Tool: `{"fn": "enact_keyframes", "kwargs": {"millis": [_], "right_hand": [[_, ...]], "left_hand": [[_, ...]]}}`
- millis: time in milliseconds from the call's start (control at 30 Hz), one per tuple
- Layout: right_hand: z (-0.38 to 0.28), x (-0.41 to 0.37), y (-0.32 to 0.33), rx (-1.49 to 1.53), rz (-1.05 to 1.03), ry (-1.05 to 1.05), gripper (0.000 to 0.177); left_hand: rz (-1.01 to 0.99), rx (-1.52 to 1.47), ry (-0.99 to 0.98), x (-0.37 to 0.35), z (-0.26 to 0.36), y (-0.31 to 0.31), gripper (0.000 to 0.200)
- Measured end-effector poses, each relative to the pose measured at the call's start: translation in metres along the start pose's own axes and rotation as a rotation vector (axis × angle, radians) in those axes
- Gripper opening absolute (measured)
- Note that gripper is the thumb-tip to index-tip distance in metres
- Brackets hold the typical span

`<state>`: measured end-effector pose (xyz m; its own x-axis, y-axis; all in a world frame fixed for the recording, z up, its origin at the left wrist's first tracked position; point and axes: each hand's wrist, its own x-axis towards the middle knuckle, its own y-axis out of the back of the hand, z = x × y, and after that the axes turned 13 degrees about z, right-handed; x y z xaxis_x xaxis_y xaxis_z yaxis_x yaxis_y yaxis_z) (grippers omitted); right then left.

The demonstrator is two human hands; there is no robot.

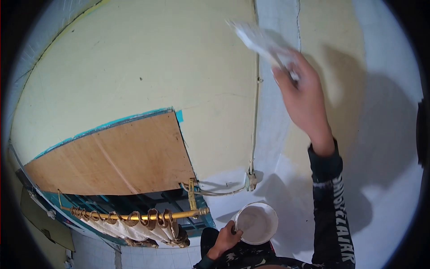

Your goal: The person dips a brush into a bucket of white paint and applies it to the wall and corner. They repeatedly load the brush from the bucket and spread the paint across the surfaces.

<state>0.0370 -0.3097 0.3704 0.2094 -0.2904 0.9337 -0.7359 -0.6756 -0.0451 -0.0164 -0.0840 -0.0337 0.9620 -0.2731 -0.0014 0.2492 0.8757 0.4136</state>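
My right hand (301, 92) is raised near the wall corner, fingers wrapped round the handle of a paintbrush (254, 39). White paint covers the brush's bristles, which are smeared by motion and point up and left beside the cable on the wall. Low in the view, my left hand (227, 240) grips the rim of a white bucket (256, 223), thumb over the edge. Pale paint shows inside the bucket, in front of my body. Fresh white paint (275, 107) runs along the corner, next to cream wall (329, 89).
A cable (256, 116) runs down the wall to a small box (251, 180). At left, a wooden board (116, 154) covers part of a window with teal bars. A gold curtain rod (148, 217) with a gathered curtain (134, 229) juts out below it.
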Motion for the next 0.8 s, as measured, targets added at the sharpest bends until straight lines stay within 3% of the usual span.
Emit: {"fn": "enact_keyframes", "kwargs": {"millis": [100, 200, 400, 533, 733, 800], "right_hand": [[0.002, 0.055, -0.034, -0.196, 0.173, 0.28, 0.035], [0.011, 0.099, -0.064, -0.216, 0.229, 0.367, 0.039], [0.009, 0.136, -0.096, -0.237, 0.199, 0.285, 0.026], [-0.008, 0.155, -0.095, -0.289, 0.194, 0.175, 0.03], [0.011, 0.167, -0.105, -0.344, 0.244, 0.298, 0.023], [0.027, 0.148, -0.109, -0.344, 0.285, 0.444, 0.022]], "left_hand": [[0.011, -0.008, 0.021, -0.004, 0.007, 0.006, 0.031], [0.02, 0.012, 0.029, -0.009, 0.003, 0.006, 0.031], [-0.001, 0.055, 0.059, -0.011, 0.002, 0.006, 0.031], [0.008, 0.051, 0.062, -0.014, 0.007, 0.009, 0.033], [-0.002, 0.038, 0.116, -0.008, -0.015, 0.002, 0.034], [-0.007, 0.071, 0.109, -0.01, 0.003, 0.009, 0.034]]}}
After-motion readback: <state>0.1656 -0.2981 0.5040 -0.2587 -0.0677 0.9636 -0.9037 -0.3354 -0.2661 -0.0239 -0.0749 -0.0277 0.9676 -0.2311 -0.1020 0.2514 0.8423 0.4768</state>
